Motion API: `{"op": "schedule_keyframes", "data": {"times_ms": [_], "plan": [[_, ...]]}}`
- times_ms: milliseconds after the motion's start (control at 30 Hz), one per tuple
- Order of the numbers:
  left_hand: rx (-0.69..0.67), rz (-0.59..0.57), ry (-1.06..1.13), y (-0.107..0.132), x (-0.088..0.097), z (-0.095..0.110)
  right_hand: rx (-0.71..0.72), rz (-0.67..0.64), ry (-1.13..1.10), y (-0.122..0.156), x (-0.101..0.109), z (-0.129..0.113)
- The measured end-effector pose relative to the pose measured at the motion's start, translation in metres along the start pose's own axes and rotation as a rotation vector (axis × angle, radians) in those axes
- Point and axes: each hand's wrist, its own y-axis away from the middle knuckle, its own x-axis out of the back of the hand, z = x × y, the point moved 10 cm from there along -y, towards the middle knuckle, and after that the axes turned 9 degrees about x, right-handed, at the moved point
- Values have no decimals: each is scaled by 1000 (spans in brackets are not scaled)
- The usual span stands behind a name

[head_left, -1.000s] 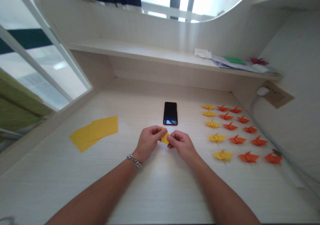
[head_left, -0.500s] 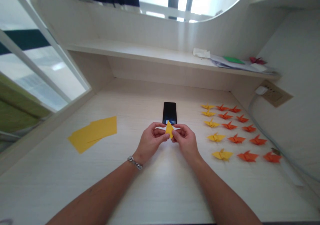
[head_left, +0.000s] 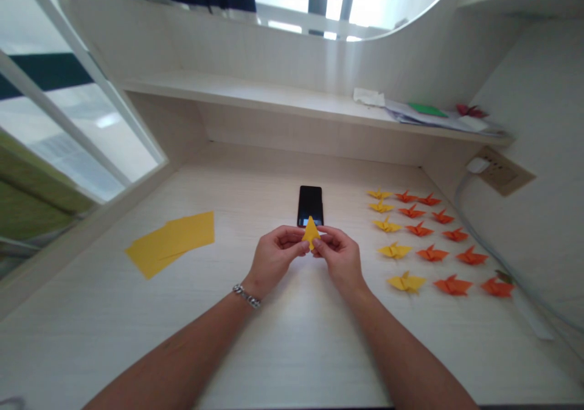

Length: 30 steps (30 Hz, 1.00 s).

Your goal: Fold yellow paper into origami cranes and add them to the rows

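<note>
A small folded yellow paper (head_left: 311,232), kite-shaped with its point away from me, is pinched between both hands above the table. My left hand (head_left: 277,252) grips its left edge with thumb and fingers; a chain bracelet circles that wrist. At the right edge, my right hand (head_left: 338,250) pinches it the same way. The thumbs cover part of its lower end. Just beyond the paper lies a black phone (head_left: 310,204). To the right, yellow paper cranes (head_left: 395,250) and orange paper cranes (head_left: 432,253) stand in rows.
Yellow paper sheets (head_left: 182,237) overlap on the left of the table (head_left: 255,349). A shelf (head_left: 274,101) runs along the back, with papers (head_left: 438,121) at its right. A cable (head_left: 483,246) leads down from the wall socket (head_left: 504,170) past the cranes.
The folded paper has turned slightly to face me more squarely, its tip now a little farther right. The hands stay in nearly the same place.
</note>
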Motion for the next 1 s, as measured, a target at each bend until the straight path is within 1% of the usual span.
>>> {"op": "schedule_keyframes", "data": {"times_ms": [133, 367, 500, 567, 633, 700, 767, 833, 1000], "plan": [[6, 15, 14, -1, 1, -2, 0, -3, 10, 0, 0, 0], [-18, -27, -33, 0, -3, 4, 45, -34, -6, 2, -3, -11], [-64, -8, -130, 2, -3, 13, -39, -81, -46, 3, -6, -4], [-84, -21, -159, 3, -5, 16, -62, -55, -9, 1, -1, 1], [-67, -49, -141, 3, -7, 13, -48, -28, 29, -2, 3, 4], [-24, -62, -89, 2, -6, 5, -34, -22, 33, -4, 3, 7], [-1, -50, -36, 0, -4, -1, -31, -28, 25, -4, 2, 9], [-6, -26, -6, -2, -1, -6, -36, -36, 17, -3, 1, 11], [-6, -4, -12, -5, 2, -12, -94, -52, -38, 1, -5, 17]]}}
